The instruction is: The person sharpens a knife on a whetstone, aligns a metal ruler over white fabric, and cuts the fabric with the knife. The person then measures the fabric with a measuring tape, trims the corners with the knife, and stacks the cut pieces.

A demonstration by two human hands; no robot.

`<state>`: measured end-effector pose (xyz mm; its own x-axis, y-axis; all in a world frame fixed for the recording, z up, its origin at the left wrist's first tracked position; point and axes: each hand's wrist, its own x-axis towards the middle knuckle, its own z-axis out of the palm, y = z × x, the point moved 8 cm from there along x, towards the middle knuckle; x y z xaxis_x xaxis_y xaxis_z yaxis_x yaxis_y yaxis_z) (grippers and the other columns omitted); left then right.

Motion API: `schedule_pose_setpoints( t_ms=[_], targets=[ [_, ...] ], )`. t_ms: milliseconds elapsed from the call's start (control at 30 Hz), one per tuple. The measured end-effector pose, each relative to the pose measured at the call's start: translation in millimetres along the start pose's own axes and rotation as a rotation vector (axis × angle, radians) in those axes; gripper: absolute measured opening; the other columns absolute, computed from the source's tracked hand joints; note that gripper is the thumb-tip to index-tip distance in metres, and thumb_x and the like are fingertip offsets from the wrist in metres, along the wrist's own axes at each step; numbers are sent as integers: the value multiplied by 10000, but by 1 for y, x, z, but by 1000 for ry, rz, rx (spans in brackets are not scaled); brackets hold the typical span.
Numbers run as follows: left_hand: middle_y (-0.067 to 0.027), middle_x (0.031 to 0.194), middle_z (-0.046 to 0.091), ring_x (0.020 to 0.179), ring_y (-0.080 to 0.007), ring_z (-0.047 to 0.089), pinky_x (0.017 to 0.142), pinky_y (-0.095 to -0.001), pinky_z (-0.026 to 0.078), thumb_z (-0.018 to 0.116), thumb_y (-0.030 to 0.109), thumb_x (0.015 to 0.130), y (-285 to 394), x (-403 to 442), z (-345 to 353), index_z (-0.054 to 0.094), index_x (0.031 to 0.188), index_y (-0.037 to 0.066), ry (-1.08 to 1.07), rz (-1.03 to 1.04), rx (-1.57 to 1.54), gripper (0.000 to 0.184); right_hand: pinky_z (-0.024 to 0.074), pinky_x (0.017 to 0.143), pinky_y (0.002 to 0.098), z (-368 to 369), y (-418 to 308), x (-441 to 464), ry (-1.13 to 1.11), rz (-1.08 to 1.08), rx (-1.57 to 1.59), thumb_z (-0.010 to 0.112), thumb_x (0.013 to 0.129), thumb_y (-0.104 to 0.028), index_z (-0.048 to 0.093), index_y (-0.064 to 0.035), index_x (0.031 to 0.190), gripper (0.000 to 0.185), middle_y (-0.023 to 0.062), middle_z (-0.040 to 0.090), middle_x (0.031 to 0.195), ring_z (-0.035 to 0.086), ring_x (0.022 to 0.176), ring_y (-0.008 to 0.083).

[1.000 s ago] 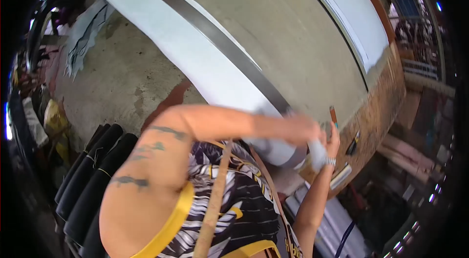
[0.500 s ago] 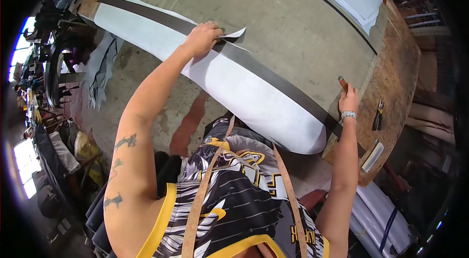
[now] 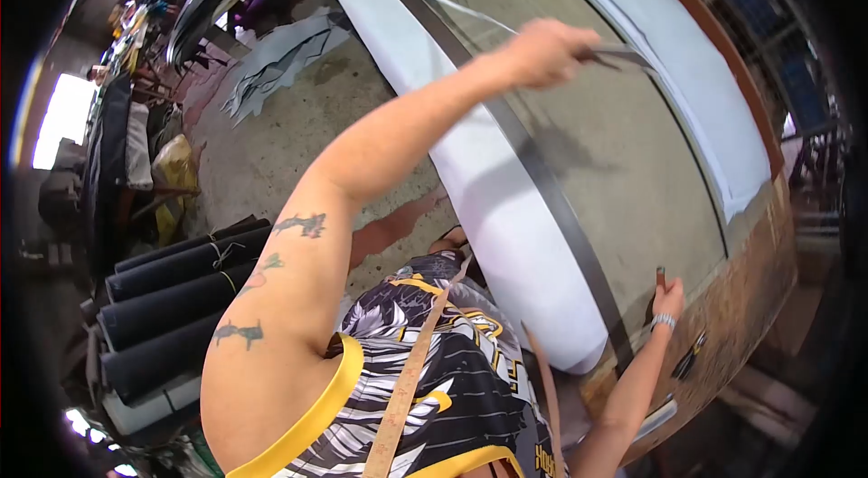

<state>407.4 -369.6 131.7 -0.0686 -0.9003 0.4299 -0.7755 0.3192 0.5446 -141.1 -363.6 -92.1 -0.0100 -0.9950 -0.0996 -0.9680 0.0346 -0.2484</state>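
My left hand is raised above the table, closed on a narrow strip of sheet material, dark on one face. A pale length of strip trails behind it toward the far end. Below lies a white sheet, its near edge curving over the table side. A long dark flat bar runs along this sheet. My right hand is low by the table's right end, wrapped round a brown-handled tool; the tool's working end is hidden.
Black-and-yellow pliers lie on the wooden table end. Pale sheets rest along the far side. Dark rolls are stacked at left, and grey scraps lie on the floor. A tape measure hangs down my front.
My left hand has lifted off the white sheet and swung across the table, pulling the strip along. The view has turned. My right hand still grips the brown-handled tool near the bar's end.
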Motion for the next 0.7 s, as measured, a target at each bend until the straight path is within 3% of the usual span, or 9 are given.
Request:
schedule_pose_setpoints(
  t_ms=[67,167,267,400,533,667,700],
  targets=[
    [-165,787,659,770,-384,645,677,-474,507,643,87,808,44,-4,15,644,997,124,-31,61,-34,192,504,725,447,5,6,2,-13,6,42,713,806,-67,586,-14,943,194,189,660,827,633,830,404],
    [-169,757,661,760,-394,664,658,-509,514,663,130,795,100,-27,50,634,947,134,-201,118,-166,155,525,818,429,-20,-39,-22,193,39,-64,727,803,-70,630,-36,1072,288,190,682,908,653,954,359],
    [-203,732,647,760,-426,654,671,-515,519,670,113,760,140,-45,58,628,950,73,-295,212,-454,199,498,875,444,27,-63,-24,-4,-132,480,831,757,-213,556,-8,1317,656,146,628,1256,641,980,306],
    [-231,743,646,798,-459,641,689,-532,503,698,101,771,179,-42,10,623,918,18,-268,303,-933,185,499,827,410,90,-171,-58,-244,-128,613,794,797,-221,568,-9,1277,572,127,632,1194,636,934,273],
    [-273,761,641,837,-451,653,722,-511,504,676,78,791,179,-12,-80,614,881,-48,-269,325,-1268,166,499,779,376,140,-312,-84,-416,-192,700,758,837,-229,579,-11,1238,490,109,636,1132,631,887,240],
    [-274,805,640,839,-470,631,756,-505,483,606,88,835,150,23,-158,573,903,-84,99,294,-1523,188,500,731,341,149,-429,-63,-461,-312,774,721,877,-236,591,-12,1199,413,90,641,1069,626,841,207],
    [-228,781,624,768,-394,627,708,-467,480,588,83,862,142,32,-166,541,934,-76,184,254,-1594,180,500,719,333,146,-453,-51,-444,-349,790,712,886,-238,594,-12,1189,395,85,642,1054,624,829,198]
  ],
)
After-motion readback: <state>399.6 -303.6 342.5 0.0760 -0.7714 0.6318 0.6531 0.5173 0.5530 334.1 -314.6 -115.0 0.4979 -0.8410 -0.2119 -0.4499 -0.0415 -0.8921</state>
